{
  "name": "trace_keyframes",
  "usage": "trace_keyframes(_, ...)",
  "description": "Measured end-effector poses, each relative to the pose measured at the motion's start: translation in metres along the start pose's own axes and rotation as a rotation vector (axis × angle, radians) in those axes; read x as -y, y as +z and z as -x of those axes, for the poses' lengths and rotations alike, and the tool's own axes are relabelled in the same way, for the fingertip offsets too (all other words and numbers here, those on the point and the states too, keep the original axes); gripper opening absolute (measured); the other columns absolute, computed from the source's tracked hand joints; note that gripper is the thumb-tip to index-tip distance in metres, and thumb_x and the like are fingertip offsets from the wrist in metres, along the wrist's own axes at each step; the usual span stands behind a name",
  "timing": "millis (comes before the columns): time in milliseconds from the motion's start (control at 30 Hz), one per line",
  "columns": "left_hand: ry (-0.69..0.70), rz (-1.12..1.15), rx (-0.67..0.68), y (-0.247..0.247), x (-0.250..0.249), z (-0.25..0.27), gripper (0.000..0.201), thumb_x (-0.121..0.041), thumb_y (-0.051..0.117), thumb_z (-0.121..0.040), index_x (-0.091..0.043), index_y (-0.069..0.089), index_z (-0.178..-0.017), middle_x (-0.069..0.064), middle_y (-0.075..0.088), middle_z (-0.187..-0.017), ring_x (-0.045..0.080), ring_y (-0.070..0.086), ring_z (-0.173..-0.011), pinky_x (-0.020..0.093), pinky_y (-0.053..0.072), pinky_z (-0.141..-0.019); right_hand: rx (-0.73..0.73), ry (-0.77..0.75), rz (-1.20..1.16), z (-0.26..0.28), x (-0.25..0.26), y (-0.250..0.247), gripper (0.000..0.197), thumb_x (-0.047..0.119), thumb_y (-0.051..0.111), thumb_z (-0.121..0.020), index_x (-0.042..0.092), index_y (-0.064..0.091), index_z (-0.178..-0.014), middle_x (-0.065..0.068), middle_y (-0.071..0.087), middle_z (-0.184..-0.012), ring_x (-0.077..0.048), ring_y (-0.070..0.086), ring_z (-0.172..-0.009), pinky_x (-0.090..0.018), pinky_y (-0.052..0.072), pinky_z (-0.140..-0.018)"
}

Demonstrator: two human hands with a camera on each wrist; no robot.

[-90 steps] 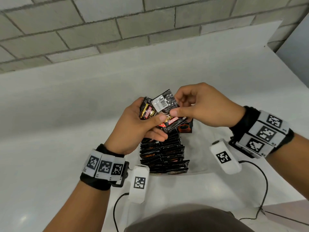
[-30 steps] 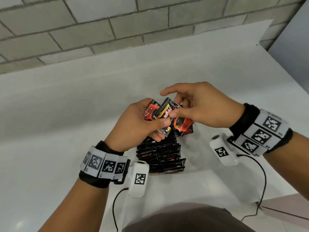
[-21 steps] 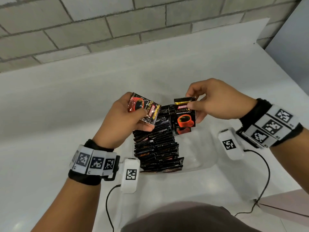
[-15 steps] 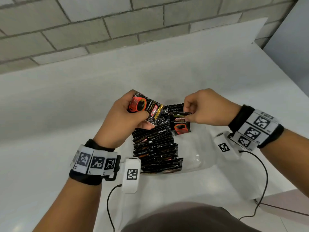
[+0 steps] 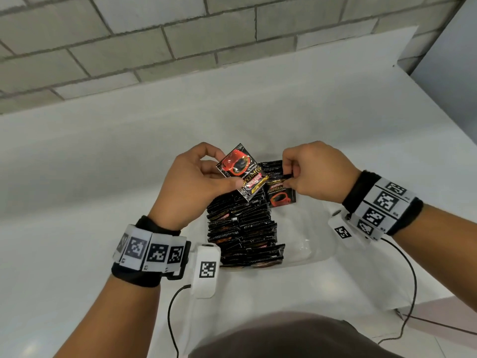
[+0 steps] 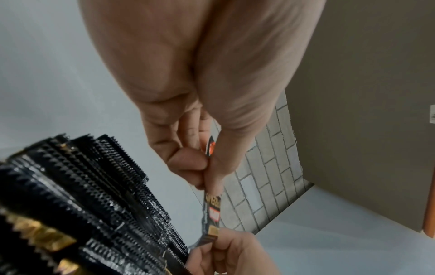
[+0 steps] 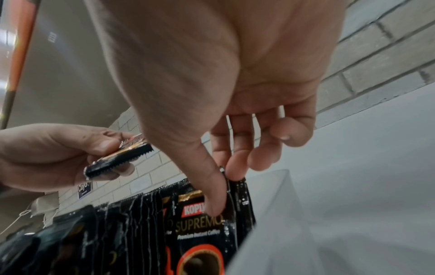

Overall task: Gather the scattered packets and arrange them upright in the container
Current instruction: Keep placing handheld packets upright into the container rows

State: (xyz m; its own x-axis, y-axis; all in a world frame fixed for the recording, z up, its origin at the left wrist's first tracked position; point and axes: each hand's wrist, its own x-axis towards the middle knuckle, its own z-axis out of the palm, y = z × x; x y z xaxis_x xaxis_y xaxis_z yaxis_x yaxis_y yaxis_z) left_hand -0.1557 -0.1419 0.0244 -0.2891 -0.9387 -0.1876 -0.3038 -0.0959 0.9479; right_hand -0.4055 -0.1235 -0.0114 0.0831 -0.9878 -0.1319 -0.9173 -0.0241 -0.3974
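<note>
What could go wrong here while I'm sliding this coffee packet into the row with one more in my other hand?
The right hand pinches only the top edge of its packet, so it may buckle or settle tilted at the row's end. The left hand holds a spare packet right above the row; dropped, it would land flat. The clear container could slide if pushed.

In the head view the left hand [image 5: 192, 186] hides the far left of the packet row [image 5: 244, 228], and the clear container [image 5: 307, 250] shows only faint edges. In the left wrist view the near packets blur. The right thumb [image 7: 213, 195] covers the brand name on the end packet [image 7: 202, 232].
</note>
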Motion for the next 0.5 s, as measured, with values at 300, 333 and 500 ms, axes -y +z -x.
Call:
trace_keyframes(300, 0.076, -0.104, 0.086, 0.01, -0.003, -0.003, 0.03, -0.013, 0.091, -0.074, -0.017, 0.071, -0.097, -0.004, 0.07, -0.075, 0.013, 0.069, -0.069, 0.025, 0.057, -0.07, -0.123, -0.092, -0.383, 0.011, 0.01, -0.025, 0.026, 0.015, 0.074, -0.082, 0.028, 0.064, -0.101, 0.007, 0.068, -0.088, -0.011, 0.059, -0.065, -0.022, 0.045, -0.063)
trace_keyframes(333, 0.079, -0.09, 0.094, 0.012, -0.005, -0.003, 0.031, -0.011, 0.09, -0.075, -0.014, 0.07, -0.099, 0.0, 0.071, -0.076, 0.016, 0.07, -0.069, 0.029, 0.059, -0.071, -0.122, -0.1, -0.493, 0.013, 0.014, -0.031, 0.026, 0.01, 0.072, -0.083, 0.026, 0.066, -0.102, 0.005, 0.07, -0.091, -0.014, 0.061, -0.068, -0.018, 0.045, -0.063)
trace_keyframes(500, 0.042, 0.204, 0.075, 0.02, -0.007, -0.002, 0.032, 0.01, 0.079, -0.08, 0.0, 0.062, -0.106, 0.023, 0.07, -0.105, 0.036, 0.076, -0.084, 0.041, 0.064, -0.078, 0.093, -0.005, -0.74, 0.02, 0.023, -0.039, 0.028, 0.02, 0.083, -0.082, 0.018, 0.068, -0.106, -0.003, 0.076, -0.089, -0.021, 0.07, -0.071, -0.035, 0.058, -0.066)
